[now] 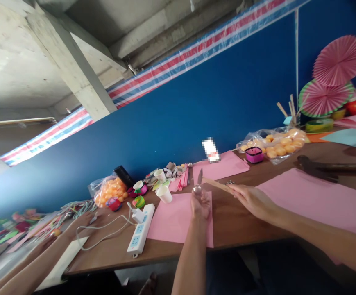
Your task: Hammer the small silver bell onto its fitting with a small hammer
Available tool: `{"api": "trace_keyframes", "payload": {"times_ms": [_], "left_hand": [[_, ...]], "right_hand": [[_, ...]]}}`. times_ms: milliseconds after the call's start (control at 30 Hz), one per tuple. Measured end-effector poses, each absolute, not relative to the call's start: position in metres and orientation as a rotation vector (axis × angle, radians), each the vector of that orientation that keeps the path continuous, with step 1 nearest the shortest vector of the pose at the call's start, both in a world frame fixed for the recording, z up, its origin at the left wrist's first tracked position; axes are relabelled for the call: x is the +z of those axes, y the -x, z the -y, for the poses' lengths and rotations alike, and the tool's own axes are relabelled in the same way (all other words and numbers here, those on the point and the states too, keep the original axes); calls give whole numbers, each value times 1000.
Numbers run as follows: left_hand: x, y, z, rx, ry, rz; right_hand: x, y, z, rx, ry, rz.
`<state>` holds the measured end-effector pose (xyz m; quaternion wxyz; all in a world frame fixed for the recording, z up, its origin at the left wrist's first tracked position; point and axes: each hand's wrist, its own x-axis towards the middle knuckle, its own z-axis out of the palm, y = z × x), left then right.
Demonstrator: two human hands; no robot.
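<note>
My left hand (200, 204) is closed around a small shiny round metal piece (197, 189), above a pink paper sheet (173, 221). My right hand (247, 200) grips the wooden handle of a small hammer (216, 184). The hammer's narrow dark head stands upright just above the metal piece; whether they touch I cannot tell. White paper cups (164, 194) stand just left of my left hand. A larger hammer (334, 167) lies on the table to the right, behind another pink sheet (313, 200).
A white power strip (141, 230) with a plugged-in cable lies left of the paper. Bags of orange balls (112, 191) stand left and right (284, 145). A pink box (254, 154) sits behind my right hand. At far left, another person's hands (82, 223) work.
</note>
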<state>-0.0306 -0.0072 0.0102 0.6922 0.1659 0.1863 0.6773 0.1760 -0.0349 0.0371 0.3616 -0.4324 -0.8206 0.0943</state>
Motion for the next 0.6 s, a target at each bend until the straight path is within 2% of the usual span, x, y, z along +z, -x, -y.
{"api": "trace_keyframes", "payload": {"times_ms": [600], "left_hand": [[15,22,8,1598,-308,-591]], "right_hand": [[43,-173,39,99,1138,2133]]}}
